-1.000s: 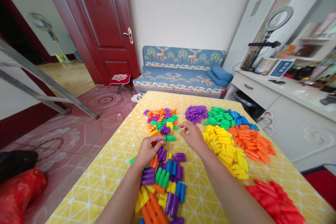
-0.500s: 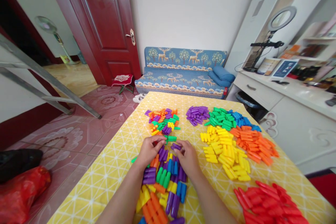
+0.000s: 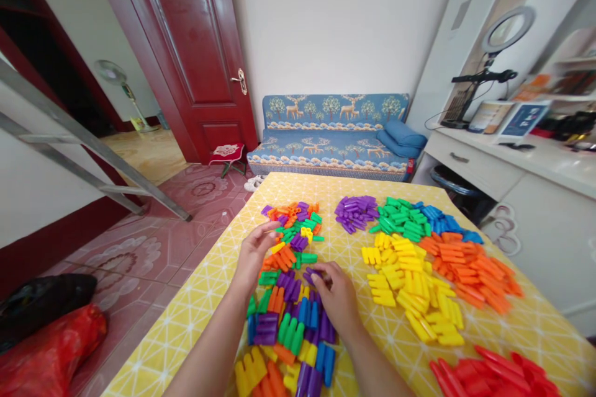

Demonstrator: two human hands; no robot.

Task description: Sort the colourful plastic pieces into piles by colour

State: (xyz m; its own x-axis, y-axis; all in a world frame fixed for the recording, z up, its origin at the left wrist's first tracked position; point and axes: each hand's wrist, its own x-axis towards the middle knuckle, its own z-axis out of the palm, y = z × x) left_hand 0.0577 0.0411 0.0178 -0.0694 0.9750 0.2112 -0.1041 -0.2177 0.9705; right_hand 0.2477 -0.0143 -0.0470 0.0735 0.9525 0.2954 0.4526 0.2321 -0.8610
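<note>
My right hand (image 3: 339,294) pinches a small purple plastic piece (image 3: 313,274), shaped like joined round-ended tubes, between thumb and fingertips. My left hand (image 3: 255,254) is raised beside the far mixed pile (image 3: 298,223), fingers apart, and I see nothing in it. Between my forearms lies a long mixed heap (image 3: 291,329) of similar purple, green, blue, orange and yellow pieces. A green piece (image 3: 307,258) rests just beyond my right fingertips. My wrists and forearms cover parts of the heap's sides.
On the yellow patterned tablecloth (image 3: 186,322), sorted piles stand to the right: purple (image 3: 356,214), green (image 3: 403,219), blue (image 3: 442,221), orange (image 3: 475,267), yellow (image 3: 410,285) and red (image 3: 496,375). Beyond are a blue sofa (image 3: 326,142) and a white cabinet (image 3: 470,161).
My left hand has moved away from the heap, up and to the left, and its fingers have spread. My right hand keeps the purple piece. The view has shifted slightly.
</note>
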